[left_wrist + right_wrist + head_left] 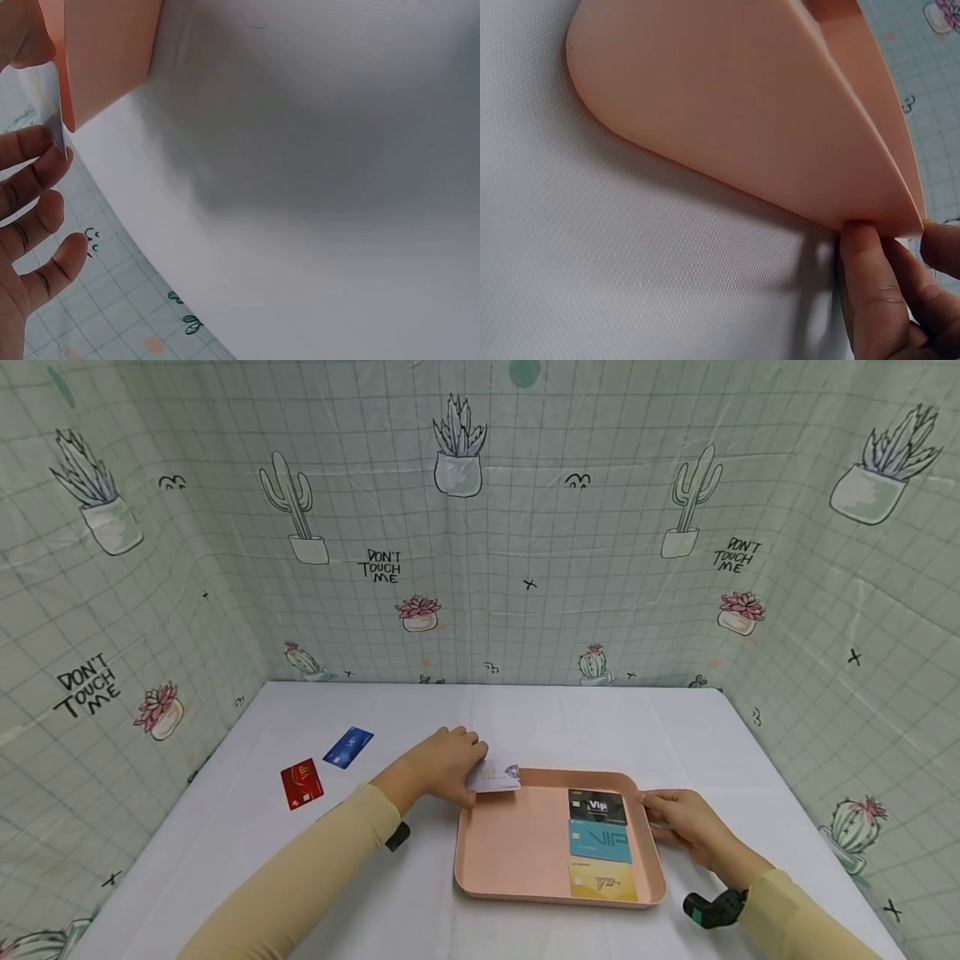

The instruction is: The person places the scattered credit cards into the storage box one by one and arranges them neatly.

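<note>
My left hand pinches a white card above the far left corner of a pink tray. Seen from the left wrist, the card stands edge-on between thumb and fingers, close beside the tray wall. At the tray's right side, my right hand grips the rim, thumb over the edge and fingers against the outer wall. Along the right inside of the tray lie a black VIP card, a teal VIP card and a yellow card, one below another.
On the white table, left of the tray, lie a red card and a blue card. A patterned cloth with cactus drawings hangs behind the table and along both sides.
</note>
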`<state>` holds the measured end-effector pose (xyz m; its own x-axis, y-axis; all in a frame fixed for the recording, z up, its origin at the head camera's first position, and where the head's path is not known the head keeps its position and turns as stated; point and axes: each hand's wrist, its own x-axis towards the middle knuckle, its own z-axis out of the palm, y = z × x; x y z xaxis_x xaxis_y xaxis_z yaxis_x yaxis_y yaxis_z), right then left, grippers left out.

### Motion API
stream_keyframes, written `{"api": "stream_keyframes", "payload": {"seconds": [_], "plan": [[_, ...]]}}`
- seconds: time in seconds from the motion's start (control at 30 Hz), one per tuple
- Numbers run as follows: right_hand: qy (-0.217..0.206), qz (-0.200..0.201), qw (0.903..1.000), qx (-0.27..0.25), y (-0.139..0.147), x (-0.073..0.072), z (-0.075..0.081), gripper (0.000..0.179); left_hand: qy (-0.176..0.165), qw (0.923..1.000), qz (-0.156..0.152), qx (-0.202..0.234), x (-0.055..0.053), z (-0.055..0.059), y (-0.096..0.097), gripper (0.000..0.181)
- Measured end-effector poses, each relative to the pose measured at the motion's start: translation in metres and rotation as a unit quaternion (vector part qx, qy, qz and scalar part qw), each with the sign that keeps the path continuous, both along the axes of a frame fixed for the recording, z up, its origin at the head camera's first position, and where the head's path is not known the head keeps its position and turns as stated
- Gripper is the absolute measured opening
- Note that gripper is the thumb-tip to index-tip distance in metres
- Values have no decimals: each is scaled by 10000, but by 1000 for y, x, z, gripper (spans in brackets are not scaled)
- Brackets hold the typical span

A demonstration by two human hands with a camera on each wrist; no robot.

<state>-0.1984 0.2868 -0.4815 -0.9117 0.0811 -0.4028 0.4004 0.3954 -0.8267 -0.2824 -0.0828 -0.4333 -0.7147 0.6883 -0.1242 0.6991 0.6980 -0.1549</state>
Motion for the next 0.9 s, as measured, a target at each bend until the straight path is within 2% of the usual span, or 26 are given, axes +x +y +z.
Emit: {"api": "stream_keyframes", "payload": {"seconds": [0.37,0.9], "plan": [[25,114,9999,28,1,0,1,57,-126,9999,-66,-17,3,0,2,59],[64,110,9999,54,3,1,-1,57,-44,9997,-239,-82,8,-8,11,64]]}}
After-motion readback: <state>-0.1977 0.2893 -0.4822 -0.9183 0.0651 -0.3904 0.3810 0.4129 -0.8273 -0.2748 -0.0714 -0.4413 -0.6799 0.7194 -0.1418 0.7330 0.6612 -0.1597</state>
